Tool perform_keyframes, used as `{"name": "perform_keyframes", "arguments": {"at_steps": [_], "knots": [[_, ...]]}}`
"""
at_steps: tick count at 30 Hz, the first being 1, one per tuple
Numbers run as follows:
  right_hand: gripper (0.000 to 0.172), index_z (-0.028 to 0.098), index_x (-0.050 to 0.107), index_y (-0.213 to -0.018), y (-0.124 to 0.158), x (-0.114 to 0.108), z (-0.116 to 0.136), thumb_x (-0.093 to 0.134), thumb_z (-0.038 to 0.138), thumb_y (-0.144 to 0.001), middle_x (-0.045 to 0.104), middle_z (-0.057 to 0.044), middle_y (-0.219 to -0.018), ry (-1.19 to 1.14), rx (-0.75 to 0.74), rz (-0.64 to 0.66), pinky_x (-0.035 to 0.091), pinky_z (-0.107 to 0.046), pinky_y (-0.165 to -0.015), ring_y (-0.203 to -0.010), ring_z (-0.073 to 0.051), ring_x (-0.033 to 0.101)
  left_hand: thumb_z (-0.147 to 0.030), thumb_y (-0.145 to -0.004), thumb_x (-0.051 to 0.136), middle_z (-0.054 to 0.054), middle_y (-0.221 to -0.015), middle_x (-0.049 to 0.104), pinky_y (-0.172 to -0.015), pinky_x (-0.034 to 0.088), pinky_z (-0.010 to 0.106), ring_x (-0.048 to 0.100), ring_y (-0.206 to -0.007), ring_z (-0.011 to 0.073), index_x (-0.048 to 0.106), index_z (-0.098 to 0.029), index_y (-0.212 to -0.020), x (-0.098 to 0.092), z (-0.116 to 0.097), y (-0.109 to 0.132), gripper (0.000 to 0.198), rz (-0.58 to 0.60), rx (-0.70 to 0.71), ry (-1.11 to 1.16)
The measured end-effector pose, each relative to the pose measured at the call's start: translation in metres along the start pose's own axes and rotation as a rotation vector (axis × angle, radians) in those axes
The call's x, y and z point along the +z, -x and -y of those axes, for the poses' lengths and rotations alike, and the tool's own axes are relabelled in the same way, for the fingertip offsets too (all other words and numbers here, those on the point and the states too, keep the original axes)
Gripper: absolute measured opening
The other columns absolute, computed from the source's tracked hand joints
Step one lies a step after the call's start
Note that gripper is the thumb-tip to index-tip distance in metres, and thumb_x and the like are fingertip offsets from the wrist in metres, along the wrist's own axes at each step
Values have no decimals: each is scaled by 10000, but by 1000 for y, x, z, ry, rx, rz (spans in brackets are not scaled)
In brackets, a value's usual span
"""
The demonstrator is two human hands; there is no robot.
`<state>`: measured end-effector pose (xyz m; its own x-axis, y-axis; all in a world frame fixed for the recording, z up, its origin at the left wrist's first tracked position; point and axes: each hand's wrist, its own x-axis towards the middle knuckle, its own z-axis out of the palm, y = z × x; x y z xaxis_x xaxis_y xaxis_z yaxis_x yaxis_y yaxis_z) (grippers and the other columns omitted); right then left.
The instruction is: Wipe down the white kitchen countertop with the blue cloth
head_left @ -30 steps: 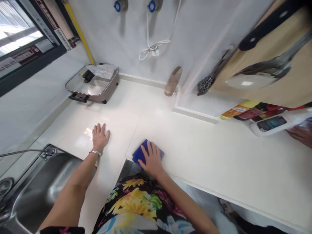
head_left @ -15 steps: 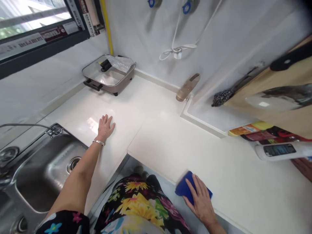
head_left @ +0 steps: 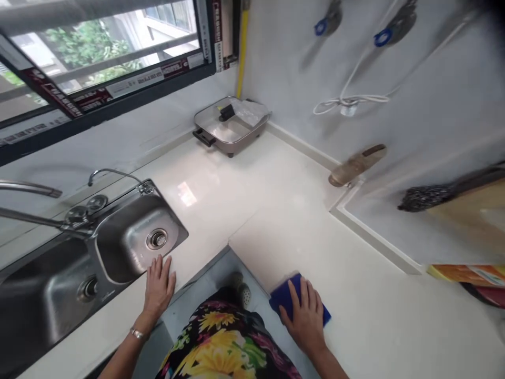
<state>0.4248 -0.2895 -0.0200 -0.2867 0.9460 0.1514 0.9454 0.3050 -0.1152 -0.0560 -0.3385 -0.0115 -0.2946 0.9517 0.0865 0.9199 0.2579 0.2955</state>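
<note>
My right hand [head_left: 305,316] lies flat on a folded blue cloth [head_left: 283,296], pressing it onto the white countertop [head_left: 284,221] close to its front edge. My left hand [head_left: 158,287] rests open, fingers spread, on the counter strip beside the rim of the steel sink [head_left: 130,247]. It holds nothing. A bracelet shows on that wrist.
An electric skillet with a glass lid [head_left: 229,125] stands in the far corner under the window. A tap [head_left: 114,176] rises behind the sink. A brush [head_left: 355,166] and a dark scrubber [head_left: 424,197] lie by the wall. Coloured packets [head_left: 469,276] sit at the right.
My left hand has pulled back from mid-counter to the front edge beside the sink. My right hand and the blue cloth stay near the counter's front edge. The view has swung left.
</note>
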Motion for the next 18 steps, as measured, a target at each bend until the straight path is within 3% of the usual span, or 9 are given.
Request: {"name": "perform_keyframes", "arguments": {"at_steps": [2,5,11,18], "knots": [[772,222,213,-1600,-35,6,20,498,475,-928,120,-169,-1685,-7,-37,-13,290,-614,-1169,-1517,-407,216,-425,-1019,324,217,-1628,311,-1230,195,614,173,-1552,356,484,-120,-1484,-7,6,27,579,1,-60,-44],[710,187,305,-1568,-86,15,57,484,476,-945,113,-190,-1681,-12,-77,-19,263,-609,-1174,-1510,-413,207,-406,-1023,310,192,-1627,328,-1222,195,640,175,-1550,361,482,-147,-1493,-13,11,49,564,-24,-170,-91],[677,170,326,-1559,-159,30,120,434,487,-970,136,-210,-1668,11,-91,-13,252,-610,-1160,-1493,-422,208,-390,-1004,369,157,-1637,317,-1221,208,649,155,-1556,354,441,-196,-1527,-11,11,57,562,-76,-180,-110],[675,176,304,-1569,-237,51,147,385,484,-974,190,-217,-1654,26,-145,-13,270,-626,-1132,-1463,-421,257,-362,-969,458,111,-1610,385,-1246,200,603,208,-1550,315,485,-250,-1501,-8,13,63,544,-110,-184,-56]]}}
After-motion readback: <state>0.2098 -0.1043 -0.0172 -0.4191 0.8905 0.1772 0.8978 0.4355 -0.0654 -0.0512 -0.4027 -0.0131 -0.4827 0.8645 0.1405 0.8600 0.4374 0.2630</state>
